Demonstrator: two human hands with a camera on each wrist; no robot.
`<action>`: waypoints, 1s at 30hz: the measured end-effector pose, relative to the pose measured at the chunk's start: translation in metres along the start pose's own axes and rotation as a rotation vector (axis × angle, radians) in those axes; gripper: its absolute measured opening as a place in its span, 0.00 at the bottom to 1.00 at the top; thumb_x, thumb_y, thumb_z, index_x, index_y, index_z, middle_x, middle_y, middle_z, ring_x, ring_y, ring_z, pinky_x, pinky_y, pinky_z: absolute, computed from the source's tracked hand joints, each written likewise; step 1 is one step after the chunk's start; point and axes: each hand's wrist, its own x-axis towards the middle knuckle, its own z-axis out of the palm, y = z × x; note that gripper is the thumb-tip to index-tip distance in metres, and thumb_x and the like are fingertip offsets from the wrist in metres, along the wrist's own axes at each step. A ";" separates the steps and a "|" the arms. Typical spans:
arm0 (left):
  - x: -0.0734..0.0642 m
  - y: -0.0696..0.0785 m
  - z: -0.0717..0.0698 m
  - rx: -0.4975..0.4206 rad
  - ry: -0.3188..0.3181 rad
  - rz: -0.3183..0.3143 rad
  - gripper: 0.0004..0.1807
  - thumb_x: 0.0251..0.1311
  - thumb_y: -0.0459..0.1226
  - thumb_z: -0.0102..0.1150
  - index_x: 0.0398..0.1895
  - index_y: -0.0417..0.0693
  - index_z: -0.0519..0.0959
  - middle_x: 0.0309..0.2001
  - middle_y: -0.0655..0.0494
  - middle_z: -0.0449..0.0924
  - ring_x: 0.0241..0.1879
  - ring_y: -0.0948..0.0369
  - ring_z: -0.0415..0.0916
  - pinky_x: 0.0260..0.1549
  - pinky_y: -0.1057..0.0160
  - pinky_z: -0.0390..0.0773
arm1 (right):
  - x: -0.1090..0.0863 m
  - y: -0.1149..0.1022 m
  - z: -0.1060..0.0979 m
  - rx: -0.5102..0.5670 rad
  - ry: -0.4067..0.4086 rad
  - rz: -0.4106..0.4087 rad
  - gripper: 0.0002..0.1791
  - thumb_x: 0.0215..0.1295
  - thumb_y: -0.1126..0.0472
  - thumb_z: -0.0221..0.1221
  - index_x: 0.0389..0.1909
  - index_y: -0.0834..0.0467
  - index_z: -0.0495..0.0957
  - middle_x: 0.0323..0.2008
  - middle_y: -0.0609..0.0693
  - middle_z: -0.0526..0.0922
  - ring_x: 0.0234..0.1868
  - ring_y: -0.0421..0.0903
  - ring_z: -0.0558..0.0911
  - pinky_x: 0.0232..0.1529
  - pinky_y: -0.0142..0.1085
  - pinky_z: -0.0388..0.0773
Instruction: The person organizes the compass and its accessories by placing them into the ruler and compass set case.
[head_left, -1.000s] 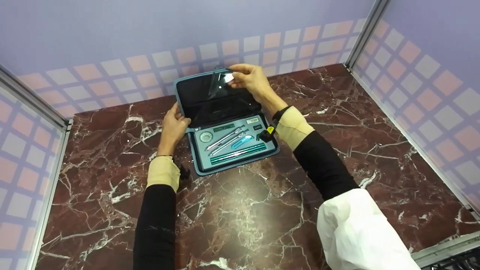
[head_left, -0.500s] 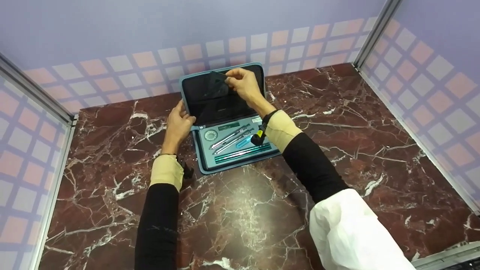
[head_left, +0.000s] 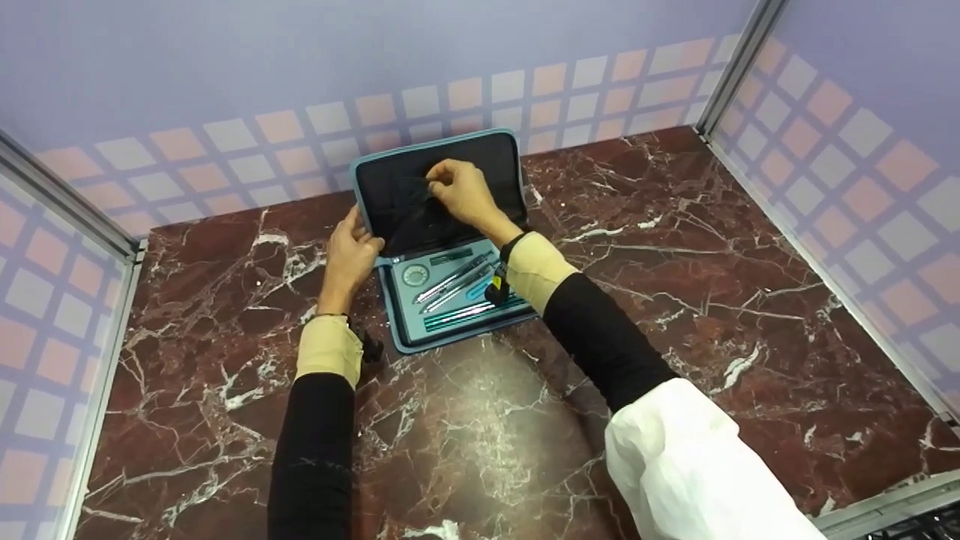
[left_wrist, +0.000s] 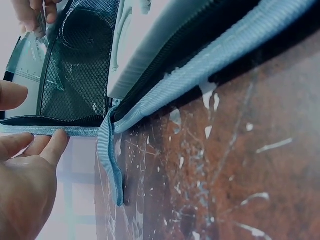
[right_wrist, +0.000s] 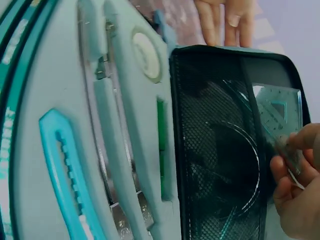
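A blue zip case [head_left: 403, 349] lies open on the marbled tabletop, its black-lined lid [head_left: 480, 140] standing up at the back. My left hand [head_left: 351, 253] holds the lid's left edge, thumb on the inner side and fingers outside. My right hand [head_left: 463, 193] pinches a clear set square [right_wrist: 280, 102] in front of the lid. Part of the set square sits behind the black mesh pocket [right_wrist: 212, 150]; the rest sticks out above the pocket's edge. Through the mesh shows a clear curved piece, apparently a protractor [right_wrist: 256, 160].
In the case's grey tray are metal compasses [head_left: 454, 281], a round white dial-like piece [head_left: 415, 275], a light-blue cutter [right_wrist: 62, 160] and green pencils [head_left: 454, 319]. A zip-pull strap [left_wrist: 111, 160] hangs at the hinge. Patterned walls enclose the tabletop [head_left: 225, 420].
My right hand has moved down and left with the set square, from above the lid's top edge to the mesh pocket. My left hand keeps its hold on the lid.
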 end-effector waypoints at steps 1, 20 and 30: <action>-0.001 0.000 0.000 0.003 0.000 -0.003 0.41 0.61 0.26 0.56 0.79 0.34 0.56 0.69 0.35 0.69 0.68 0.46 0.71 0.66 0.57 0.71 | -0.001 -0.001 0.002 -0.076 -0.007 -0.024 0.06 0.71 0.66 0.63 0.45 0.62 0.86 0.41 0.52 0.88 0.42 0.45 0.84 0.47 0.34 0.77; 0.003 -0.002 0.000 -0.010 0.016 -0.004 0.40 0.59 0.25 0.56 0.78 0.33 0.59 0.66 0.33 0.70 0.66 0.45 0.72 0.66 0.56 0.71 | -0.010 -0.002 0.013 -0.538 -0.085 -0.249 0.11 0.73 0.63 0.59 0.45 0.61 0.89 0.44 0.56 0.86 0.47 0.55 0.80 0.55 0.47 0.76; 0.001 0.000 -0.002 -0.022 0.003 -0.020 0.40 0.61 0.26 0.54 0.79 0.35 0.58 0.68 0.36 0.71 0.67 0.48 0.73 0.65 0.56 0.72 | -0.007 -0.005 -0.007 -0.452 -0.016 -0.284 0.11 0.72 0.66 0.58 0.48 0.62 0.86 0.46 0.56 0.84 0.51 0.54 0.78 0.57 0.43 0.74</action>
